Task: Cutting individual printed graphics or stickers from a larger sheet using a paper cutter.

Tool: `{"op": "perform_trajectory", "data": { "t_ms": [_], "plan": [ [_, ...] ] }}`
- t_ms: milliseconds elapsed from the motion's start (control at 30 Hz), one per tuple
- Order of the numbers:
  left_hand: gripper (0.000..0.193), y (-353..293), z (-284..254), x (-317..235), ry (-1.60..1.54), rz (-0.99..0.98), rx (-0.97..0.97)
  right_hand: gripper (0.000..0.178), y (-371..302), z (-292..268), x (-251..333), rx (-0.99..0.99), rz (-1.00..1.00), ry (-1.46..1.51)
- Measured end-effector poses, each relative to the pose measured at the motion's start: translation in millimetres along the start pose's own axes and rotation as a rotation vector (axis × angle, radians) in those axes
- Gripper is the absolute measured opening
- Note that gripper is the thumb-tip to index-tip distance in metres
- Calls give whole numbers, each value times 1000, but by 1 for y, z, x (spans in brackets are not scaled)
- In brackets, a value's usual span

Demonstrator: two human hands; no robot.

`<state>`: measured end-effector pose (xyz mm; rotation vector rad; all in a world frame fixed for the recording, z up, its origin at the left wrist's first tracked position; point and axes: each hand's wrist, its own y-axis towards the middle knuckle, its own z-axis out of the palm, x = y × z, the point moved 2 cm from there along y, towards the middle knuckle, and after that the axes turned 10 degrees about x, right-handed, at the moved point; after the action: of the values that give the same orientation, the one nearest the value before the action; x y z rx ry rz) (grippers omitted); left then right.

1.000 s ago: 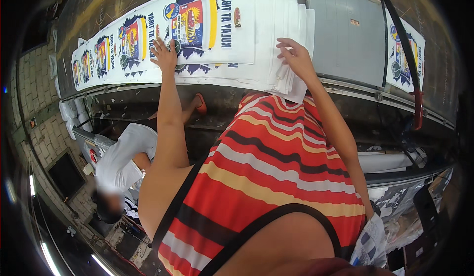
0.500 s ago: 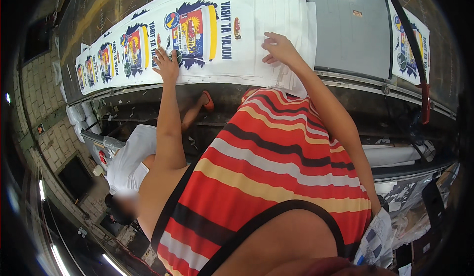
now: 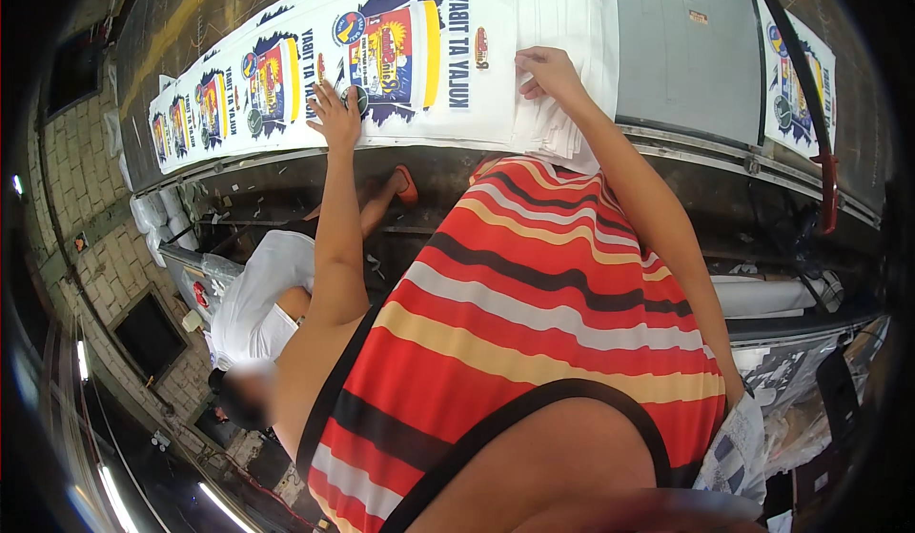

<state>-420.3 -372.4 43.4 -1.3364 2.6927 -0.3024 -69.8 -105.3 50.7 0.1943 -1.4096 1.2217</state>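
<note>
Left hand [image 3: 335,114] flat on top printed sheet [image 3: 419,57], fingers spread, gripping nothing | right hand [image 3: 548,71] now slid left to edge of white sheet stack [image 3: 562,104], fingertips pinching sheet edges | sheets lying on long table [image 3: 686,47] | looks like sheet lining up.

You get one view only, from a fisheye camera on your head, looking steeply down over your striped top [image 3: 543,314] toward the long table [image 3: 686,142]. The table sits near the upper rim, at arm's reach, its straight edges bending with the lens.
</note>
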Motion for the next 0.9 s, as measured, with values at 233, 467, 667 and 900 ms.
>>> {"op": "perform_trajectory", "data": {
  "t_ms": [233,467,667,900],
  "plan": [
    [84,-1,-1,1,-9,0,-18,25,4,2,-2,-27,-4,-93],
    [84,-1,3,-3,4,19,-24,24,5,-1,-5,-33,-18,-87],
    [85,0,3,-1,-1,14,-11,24,7,-2,-8,-33,-31,-40],
    [86,-6,-12,-23,-52,-27,-10,25,5,-7,-10,6,-54,17]
  ]
}}
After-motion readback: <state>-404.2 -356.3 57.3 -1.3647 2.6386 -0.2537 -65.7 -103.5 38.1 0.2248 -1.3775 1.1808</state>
